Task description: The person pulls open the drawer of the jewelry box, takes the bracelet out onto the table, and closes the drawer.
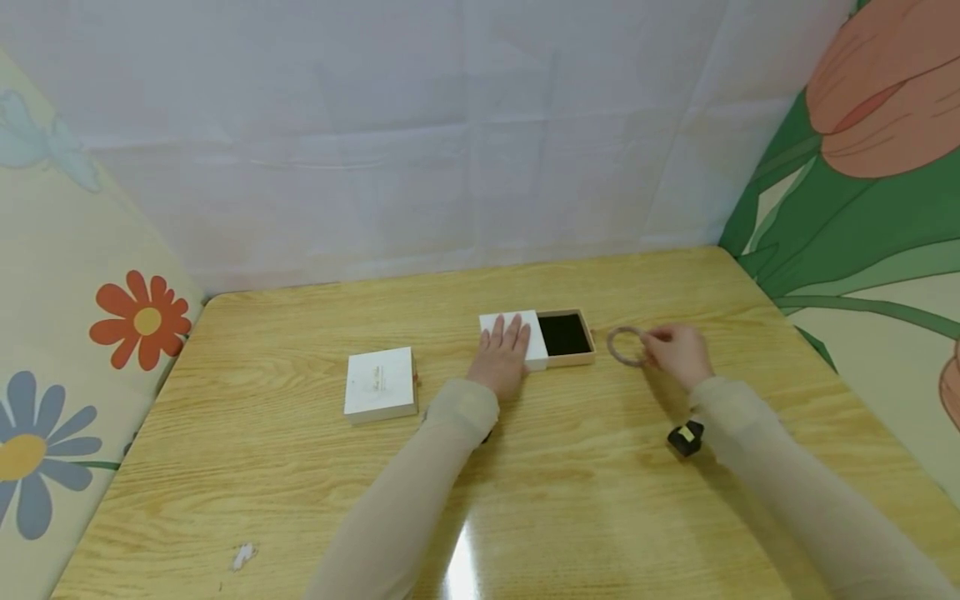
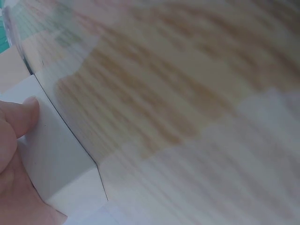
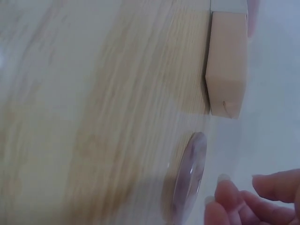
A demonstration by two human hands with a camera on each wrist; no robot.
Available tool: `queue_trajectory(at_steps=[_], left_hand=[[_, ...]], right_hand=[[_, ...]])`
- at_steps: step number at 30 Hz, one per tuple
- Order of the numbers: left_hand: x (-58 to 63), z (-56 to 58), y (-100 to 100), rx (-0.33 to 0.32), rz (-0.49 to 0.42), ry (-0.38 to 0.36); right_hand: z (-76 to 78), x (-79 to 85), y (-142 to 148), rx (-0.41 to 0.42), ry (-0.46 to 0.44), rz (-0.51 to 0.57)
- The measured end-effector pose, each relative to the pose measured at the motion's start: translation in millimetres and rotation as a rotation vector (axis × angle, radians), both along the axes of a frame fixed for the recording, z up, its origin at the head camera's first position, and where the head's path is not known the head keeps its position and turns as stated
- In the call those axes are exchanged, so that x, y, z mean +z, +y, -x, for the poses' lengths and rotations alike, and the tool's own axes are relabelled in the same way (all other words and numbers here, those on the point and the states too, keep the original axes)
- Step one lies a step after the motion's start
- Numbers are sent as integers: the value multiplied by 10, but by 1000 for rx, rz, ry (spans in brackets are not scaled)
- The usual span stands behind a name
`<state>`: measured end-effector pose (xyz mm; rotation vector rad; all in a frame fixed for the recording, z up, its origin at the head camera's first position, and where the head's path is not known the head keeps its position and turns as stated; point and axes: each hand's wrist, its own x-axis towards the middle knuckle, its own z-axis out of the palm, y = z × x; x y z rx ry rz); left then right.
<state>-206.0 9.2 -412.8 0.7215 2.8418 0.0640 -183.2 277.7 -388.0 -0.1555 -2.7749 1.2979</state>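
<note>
A white jewellery box sleeve (image 1: 537,345) lies near the middle of the table, its black-lined drawer (image 1: 566,335) slid partly out to the right. My left hand (image 1: 501,364) rests on the sleeve with straight, spread fingers on top; its thumb (image 2: 27,117) lies against the box's side in the left wrist view. Right of the drawer is a purplish-grey bangle (image 1: 613,347). At the bangle's right edge is my right hand (image 1: 681,354). The right wrist view shows its thumb and fingers (image 3: 276,186) loosely bent and parted, with the bangle (image 3: 190,176) lying outside them.
Left of my left hand lies a second white box (image 1: 380,383), closed, with small print on its lid. A small white scrap or mark (image 1: 243,556) is at the table's front left. A white sheet (image 1: 390,150) hangs behind the table (image 1: 300,475).
</note>
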Motion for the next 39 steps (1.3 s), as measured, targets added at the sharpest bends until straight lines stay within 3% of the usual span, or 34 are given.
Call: queue_trajectory(at_steps=[6, 18, 28, 39], left_hand=[[-5, -2, -4, -4, -12, 7], [-10, 3, -14, -8, -30, 12], [-2, -7, -9, 1, -24, -16], [-15, 3, -8, 2, -23, 5]], right_hand=[[8, 16, -92, -4, -32, 5], [44, -36, -254, 32, -32, 163], [69, -116, -340, 33, -46, 157], [127, -115, -435, 35, -75, 173]])
